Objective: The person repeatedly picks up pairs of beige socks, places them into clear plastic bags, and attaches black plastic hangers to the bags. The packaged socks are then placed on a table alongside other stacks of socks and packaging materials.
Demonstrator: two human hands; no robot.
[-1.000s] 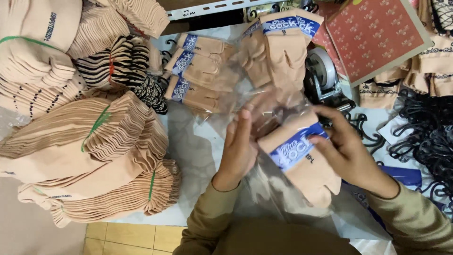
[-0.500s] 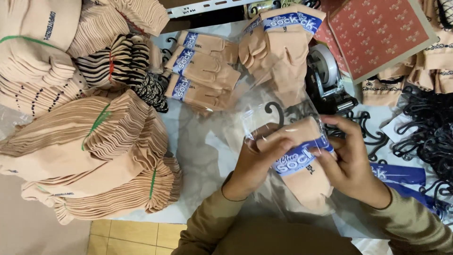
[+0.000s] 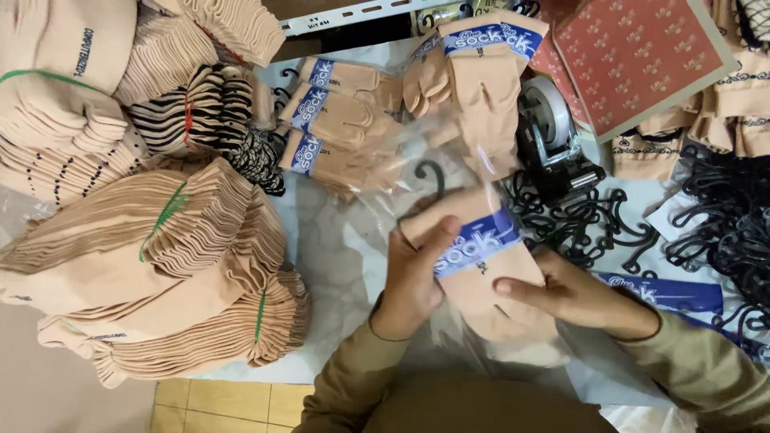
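A folded pair of beige socks (image 3: 489, 285) with a blue paper band and a black plastic hook at its top lies between both my hands, partly inside a clear plastic bag (image 3: 417, 168). My left hand (image 3: 413, 277) grips the left edge of the socks near the band. On the right, my right hand (image 3: 573, 293) lies along the lower part of the socks, with its fingers pressed on the fabric. Both my sleeves are olive.
Packed banded sock pairs (image 3: 341, 120) lie beyond my hands. Large bundles of beige socks (image 3: 152, 265) fill the left side. A black tape dispenser (image 3: 553, 136), a red patterned box (image 3: 642, 56), loose black hooks (image 3: 722, 216) and blue paper bands (image 3: 674, 290) lie to the right.
The socks have turned to lie more slanted and slid further into the clear bag. My left hand has shifted from under the bag to the socks' left edge.
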